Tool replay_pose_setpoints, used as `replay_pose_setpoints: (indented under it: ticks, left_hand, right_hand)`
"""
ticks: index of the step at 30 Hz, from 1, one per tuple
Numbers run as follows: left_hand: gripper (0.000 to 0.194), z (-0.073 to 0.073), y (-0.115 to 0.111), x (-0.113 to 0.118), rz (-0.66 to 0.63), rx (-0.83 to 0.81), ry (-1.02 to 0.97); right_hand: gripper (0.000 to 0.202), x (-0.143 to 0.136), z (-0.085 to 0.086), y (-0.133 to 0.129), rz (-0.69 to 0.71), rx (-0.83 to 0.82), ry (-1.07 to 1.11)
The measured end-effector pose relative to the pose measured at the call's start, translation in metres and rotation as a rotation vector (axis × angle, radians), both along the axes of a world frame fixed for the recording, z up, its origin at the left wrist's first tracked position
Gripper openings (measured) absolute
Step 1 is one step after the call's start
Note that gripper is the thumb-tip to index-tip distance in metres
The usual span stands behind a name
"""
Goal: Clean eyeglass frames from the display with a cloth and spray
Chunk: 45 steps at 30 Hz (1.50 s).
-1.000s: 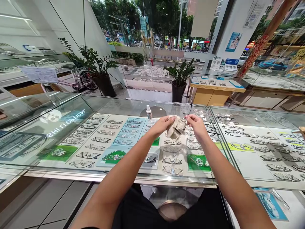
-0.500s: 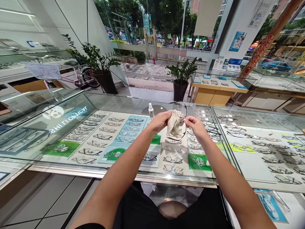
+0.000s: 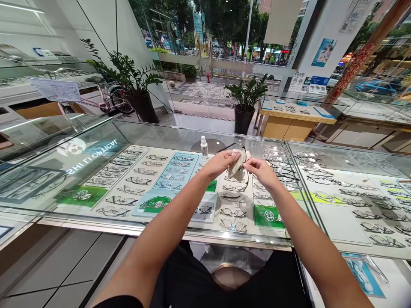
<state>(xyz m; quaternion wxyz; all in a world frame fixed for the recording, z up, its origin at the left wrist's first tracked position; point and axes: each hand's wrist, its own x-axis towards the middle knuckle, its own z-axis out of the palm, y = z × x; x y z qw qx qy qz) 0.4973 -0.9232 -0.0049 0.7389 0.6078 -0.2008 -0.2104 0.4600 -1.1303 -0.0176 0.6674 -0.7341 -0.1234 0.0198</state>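
Note:
Above the glass counter, my left hand (image 3: 221,163) pinches a crumpled beige cleaning cloth (image 3: 235,167) between thumb and fingers. The cloth is folded against a pair of dark-framed eyeglasses (image 3: 245,150), whose lenses are partly hidden by it. My right hand (image 3: 259,169) is closed on the glasses at their near side, its fingertips beside the cloth. One dark temple reaches out to the upper left, behind the left fingers; the other hangs down toward me. Just beyond my left hand, a small white spray bottle (image 3: 204,147) stands upright on the counter top.
Under the counter glass (image 3: 150,133) lie many rows of eyeglasses, with green cards (image 3: 268,216) and a light blue tray (image 3: 176,172) among them. A second showcase (image 3: 340,222) adjoins at the right. Potted plants (image 3: 244,117) stand beyond the counter. A round stool (image 3: 228,273) is below me.
My left hand has shifted slightly right, nearer my right hand. The cloth is bunched smaller around the lens, and the eyeglasses have tilted, with their upper part lower than before.

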Motion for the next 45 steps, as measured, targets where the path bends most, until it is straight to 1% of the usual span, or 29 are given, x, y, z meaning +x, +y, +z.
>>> replay_pose_setpoints:
  ticks: [4, 6, 11, 13, 16, 20, 23, 25, 28, 31, 34, 36, 38, 41, 43, 45]
  left_hand:
    - [0.059, -0.002, -0.003, -0.002, 0.038, -0.003, 0.023]
    - [0.057, -0.001, -0.001, -0.003, 0.037, 0.004, 0.018]
    - [0.053, 0.012, 0.010, -0.003, -0.106, 0.101, 0.003]
    - [0.053, 0.016, 0.011, -0.005, -0.118, 0.130, -0.015]
    - [0.054, 0.017, 0.008, -0.009, -0.076, 0.141, -0.036]
    - [0.052, 0.011, 0.000, -0.013, 0.033, 0.168, -0.100]
    - [0.051, 0.006, -0.006, -0.015, 0.122, 0.134, -0.142]
    - [0.052, 0.004, -0.008, -0.015, 0.152, 0.094, -0.157]
    - [0.055, 0.003, -0.008, -0.013, 0.126, 0.027, -0.145]
    - [0.056, 0.003, -0.008, -0.011, 0.106, -0.047, -0.062]
    - [0.062, 0.003, -0.007, -0.010, 0.098, -0.091, 0.023]
    - [0.063, 0.003, -0.007, -0.011, 0.093, -0.075, 0.048]
    - [0.059, 0.002, -0.008, -0.012, 0.109, -0.030, 0.035]
    - [0.055, 0.000, -0.010, -0.014, 0.171, 0.042, -0.057]
    - [0.056, -0.002, -0.011, -0.013, 0.211, 0.070, -0.126]
    - [0.057, -0.003, -0.009, -0.010, 0.215, 0.079, -0.164]
  right_hand:
    - [0.054, -0.002, 0.004, 0.001, 0.028, -0.009, 0.004]
    - [0.053, -0.003, 0.008, 0.000, 0.035, -0.015, 0.022]
    - [0.048, -0.004, 0.013, -0.009, 0.106, 0.003, 0.115]
    - [0.047, -0.004, 0.012, -0.012, 0.137, 0.004, 0.157]
    - [0.047, -0.003, 0.010, -0.012, 0.158, 0.007, 0.191]
    - [0.050, -0.005, 0.008, -0.007, 0.187, 0.025, 0.215]
    - [0.051, -0.005, 0.008, -0.004, 0.174, 0.037, 0.198]
    - [0.051, -0.005, 0.007, -0.004, 0.154, 0.047, 0.170]
    - [0.049, -0.003, 0.006, -0.005, 0.124, 0.059, 0.157]
    - [0.048, -0.001, 0.004, -0.006, 0.108, 0.063, 0.191]
    - [0.046, 0.000, 0.002, -0.005, 0.111, 0.098, 0.218]
    - [0.045, 0.000, 0.000, -0.004, 0.114, 0.116, 0.231]
    - [0.044, 0.000, -0.002, -0.002, 0.111, 0.116, 0.240]
    - [0.045, -0.001, -0.006, 0.003, 0.122, 0.088, 0.246]
    - [0.044, -0.002, -0.008, 0.005, 0.136, 0.083, 0.248]
    - [0.044, -0.002, -0.007, 0.006, 0.124, 0.111, 0.244]
